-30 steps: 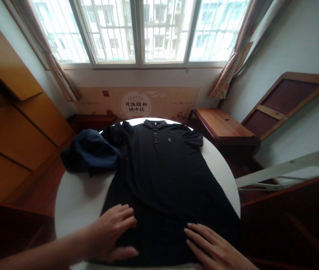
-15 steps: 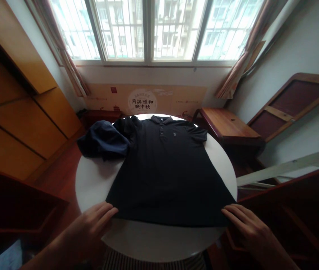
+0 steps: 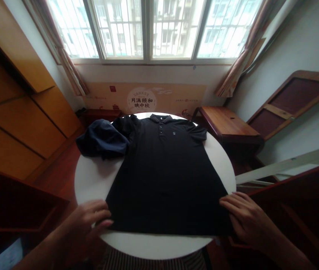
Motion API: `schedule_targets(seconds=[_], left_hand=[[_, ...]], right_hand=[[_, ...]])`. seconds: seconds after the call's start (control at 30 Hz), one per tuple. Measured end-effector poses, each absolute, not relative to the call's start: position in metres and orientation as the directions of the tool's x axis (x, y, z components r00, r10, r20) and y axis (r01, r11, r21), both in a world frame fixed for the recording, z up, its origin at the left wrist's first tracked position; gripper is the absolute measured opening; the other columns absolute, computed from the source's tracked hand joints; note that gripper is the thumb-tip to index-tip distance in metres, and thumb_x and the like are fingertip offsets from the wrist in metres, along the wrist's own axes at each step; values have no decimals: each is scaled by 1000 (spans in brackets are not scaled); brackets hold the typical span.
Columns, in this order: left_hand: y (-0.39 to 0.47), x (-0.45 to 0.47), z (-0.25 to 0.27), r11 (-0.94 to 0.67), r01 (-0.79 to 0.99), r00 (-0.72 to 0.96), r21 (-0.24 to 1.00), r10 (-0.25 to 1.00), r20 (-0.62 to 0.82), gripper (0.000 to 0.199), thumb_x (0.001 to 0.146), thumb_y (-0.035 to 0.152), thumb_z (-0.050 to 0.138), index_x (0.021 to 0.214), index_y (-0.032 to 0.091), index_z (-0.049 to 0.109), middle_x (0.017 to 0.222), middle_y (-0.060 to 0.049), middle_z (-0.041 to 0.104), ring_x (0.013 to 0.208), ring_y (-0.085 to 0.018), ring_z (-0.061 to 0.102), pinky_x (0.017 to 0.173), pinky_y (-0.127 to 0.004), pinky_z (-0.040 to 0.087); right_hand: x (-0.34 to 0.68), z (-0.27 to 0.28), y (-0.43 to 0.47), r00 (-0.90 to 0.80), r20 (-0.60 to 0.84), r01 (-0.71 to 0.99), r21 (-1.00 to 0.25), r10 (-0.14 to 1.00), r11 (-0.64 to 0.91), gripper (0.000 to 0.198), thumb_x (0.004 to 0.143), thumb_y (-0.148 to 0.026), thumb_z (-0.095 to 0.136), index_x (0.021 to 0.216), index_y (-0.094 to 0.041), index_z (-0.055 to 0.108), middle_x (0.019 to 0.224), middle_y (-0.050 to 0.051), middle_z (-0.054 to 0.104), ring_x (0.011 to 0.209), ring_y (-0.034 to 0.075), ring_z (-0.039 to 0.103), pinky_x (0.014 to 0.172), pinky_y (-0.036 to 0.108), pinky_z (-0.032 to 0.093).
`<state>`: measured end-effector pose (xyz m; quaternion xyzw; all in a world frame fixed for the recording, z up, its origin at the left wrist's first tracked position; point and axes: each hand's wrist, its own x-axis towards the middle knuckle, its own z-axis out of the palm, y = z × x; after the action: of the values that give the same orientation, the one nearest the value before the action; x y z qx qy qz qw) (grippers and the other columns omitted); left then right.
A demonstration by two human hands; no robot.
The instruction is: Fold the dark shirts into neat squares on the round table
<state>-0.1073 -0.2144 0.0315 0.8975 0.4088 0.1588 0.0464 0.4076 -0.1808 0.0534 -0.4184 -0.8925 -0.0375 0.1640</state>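
Observation:
A black short-sleeved polo shirt (image 3: 165, 176) lies spread front side up on a round white table (image 3: 88, 183), its collar at the far edge and its hem toward me. At the shirt's lower left side is my left hand (image 3: 93, 217), thumb and fingers parted, fingertips at the fabric edge. My right hand (image 3: 244, 213) is at the lower right side, fingertips on the edge and thumb apart below them. Neither hand looks closed on the cloth. A bunched dark blue garment (image 3: 103, 138) rests left of the shirt, by its sleeve.
A wooden side table (image 3: 227, 122) stands at the back right, near a leaning wooden panel (image 3: 297, 101). Yellow-brown cabinets (image 3: 21, 131) line the left. Beyond the table are a printed banner (image 3: 173, 93) and a barred window. Dark red furniture flanks me.
The shirt's hem has come slightly nearer me and lies flatter. Both hands have loosened from their pinch on the hem corners, with thumbs now parted from fingers.

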Motion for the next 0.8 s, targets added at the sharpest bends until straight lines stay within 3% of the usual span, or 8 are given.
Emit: schedule_targets(seconds=[0.13, 0.2, 0.27, 0.43, 0.63, 0.8], left_hand=[[-145, -89, 48, -267, 918, 199, 291, 949, 244, 38, 101, 43, 40, 86, 20, 67, 76, -3, 68, 67, -17, 65, 65, -26, 49], [-109, -77, 52, -76, 967, 34, 244, 985, 171, 42, 95, 55, 48, 90, 19, 69, 78, -5, 71, 72, -21, 69, 67, -28, 49], [-80, -66, 53, 13, 986, -28, 169, 996, 85, 43, 92, 56, 53, 87, 18, 71, 80, -8, 73, 77, -24, 71, 68, -28, 49], [-54, -70, 51, 2, 997, -3, 77, 1000, 17, 36, 97, 35, 46, 89, 16, 75, 91, -13, 76, 84, -24, 73, 74, -28, 49], [-59, -87, 68, 29, 998, -22, 60, 992, -122, 33, 94, 40, 50, 89, 20, 77, 92, -11, 76, 88, -26, 72, 72, -28, 50], [-18, -48, 101, -120, 993, 122, -21, 984, 129, 42, 98, 45, 41, 93, 20, 74, 90, -11, 75, 89, -27, 71, 77, -32, 51]], right_hand=[[335, 68, -114, -699, 247, 636, -215, 671, 741, 34, 82, -6, 45, 100, -15, 71, 104, 12, 72, 95, 22, 68, 86, 36, 54], [285, 66, -81, -778, 221, 535, -259, 588, 804, 35, 85, -10, 46, 112, -13, 70, 119, 13, 69, 109, 22, 65, 97, 35, 50], [236, 60, -57, -839, 195, 444, -295, 508, 846, 39, 94, -17, 44, 127, -14, 64, 134, 13, 62, 124, 21, 57, 105, 34, 44], [173, 34, -34, -871, 39, 461, -282, 491, 841, 61, 97, -55, 45, 151, -27, 41, 161, 11, 29, 146, 36, 28, 113, 63, 27], [178, 12, -39, -854, 24, 493, -283, 520, 822, 67, 99, -61, 35, 155, -27, 31, 164, 11, 18, 151, 34, 10, 117, 63, 7], [158, 16, -61, -903, 27, 395, -345, 429, 852, 72, 95, -69, 36, 155, -30, 32, 164, 11, 18, 150, 39, 9, 113, 72, 5]])
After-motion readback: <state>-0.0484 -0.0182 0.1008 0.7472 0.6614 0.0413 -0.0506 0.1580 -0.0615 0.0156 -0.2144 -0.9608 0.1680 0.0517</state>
